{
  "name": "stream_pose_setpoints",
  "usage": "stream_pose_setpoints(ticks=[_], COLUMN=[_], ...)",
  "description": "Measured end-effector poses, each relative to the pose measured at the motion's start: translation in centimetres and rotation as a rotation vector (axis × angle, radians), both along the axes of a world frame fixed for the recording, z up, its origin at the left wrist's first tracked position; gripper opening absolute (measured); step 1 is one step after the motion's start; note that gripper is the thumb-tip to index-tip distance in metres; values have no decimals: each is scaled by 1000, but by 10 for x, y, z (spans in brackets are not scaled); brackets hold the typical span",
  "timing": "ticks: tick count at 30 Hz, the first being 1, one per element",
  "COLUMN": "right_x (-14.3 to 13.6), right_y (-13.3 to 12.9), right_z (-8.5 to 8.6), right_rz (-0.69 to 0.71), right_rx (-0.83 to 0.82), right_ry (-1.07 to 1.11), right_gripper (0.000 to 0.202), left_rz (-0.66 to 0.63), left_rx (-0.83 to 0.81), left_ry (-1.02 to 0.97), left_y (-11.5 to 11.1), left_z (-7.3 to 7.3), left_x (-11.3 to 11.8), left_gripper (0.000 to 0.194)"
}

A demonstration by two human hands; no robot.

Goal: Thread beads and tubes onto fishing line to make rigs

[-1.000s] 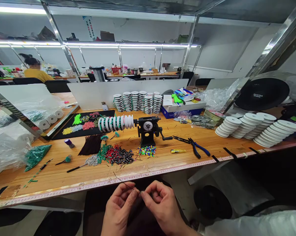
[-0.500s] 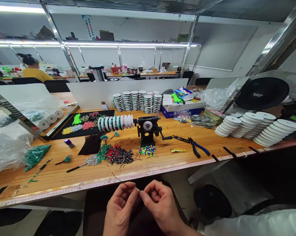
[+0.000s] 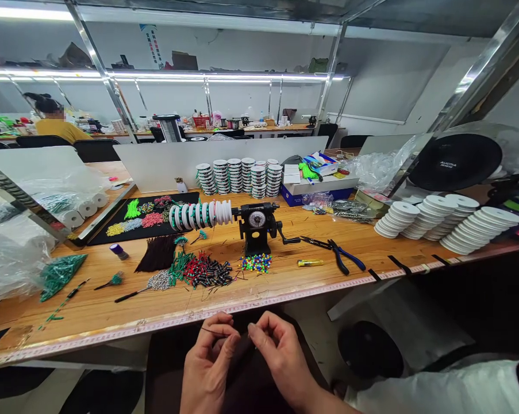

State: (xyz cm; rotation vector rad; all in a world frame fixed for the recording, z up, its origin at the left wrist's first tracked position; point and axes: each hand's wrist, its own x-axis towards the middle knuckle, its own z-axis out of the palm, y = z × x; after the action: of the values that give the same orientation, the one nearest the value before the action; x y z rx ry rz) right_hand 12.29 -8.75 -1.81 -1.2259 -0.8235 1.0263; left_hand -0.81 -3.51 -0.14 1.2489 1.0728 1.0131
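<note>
Over my lap, just in front of the bench edge, my left hand (image 3: pixel 210 363) pinches a thin dark strand (image 3: pixel 215 332) between thumb and fingers. A short gap to its right, my right hand (image 3: pixel 281 357) is closed in a pinch too; whatever sits between those fingertips is too small to make out. Beyond both hands lie piles of black and red tubular pieces (image 3: pixel 210 273) and small multicoloured beads (image 3: pixel 256 264). Behind them stands a black hand-cranked winder (image 3: pixel 257 230) with a row of white spools (image 3: pixel 199 214) on its shaft.
Pliers (image 3: pixel 340 259) and a yellow tube (image 3: pixel 310 263) lie right of the winder. White spool stacks stand at the back (image 3: pixel 248 177) and right (image 3: pixel 479 230). A black mat (image 3: pixel 99 233) with coloured heaps is at left. A tape measure (image 3: pixel 125 332) edges the bench. Another person sits far left.
My hands have moved apart, opening a gap between the fingertips. The strand at my left hand now lies lower, across the fingers. The view has shifted slightly.
</note>
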Motion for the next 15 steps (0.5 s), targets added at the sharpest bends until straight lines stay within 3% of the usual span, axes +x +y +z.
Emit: stream_pose_setpoints(ticks=[11, 15], right_x=[-11, -12], right_y=[1, 1], right_z=[4, 5], right_rz=[24, 102], right_rx=[92, 125], right_ry=[28, 208], right_gripper=[38, 36], left_rz=[-33, -95], left_rx=[115, 193], left_ry=[104, 112], left_y=[-3, -5], left_z=[-3, -1], left_x=[0, 1], left_gripper=[30, 27])
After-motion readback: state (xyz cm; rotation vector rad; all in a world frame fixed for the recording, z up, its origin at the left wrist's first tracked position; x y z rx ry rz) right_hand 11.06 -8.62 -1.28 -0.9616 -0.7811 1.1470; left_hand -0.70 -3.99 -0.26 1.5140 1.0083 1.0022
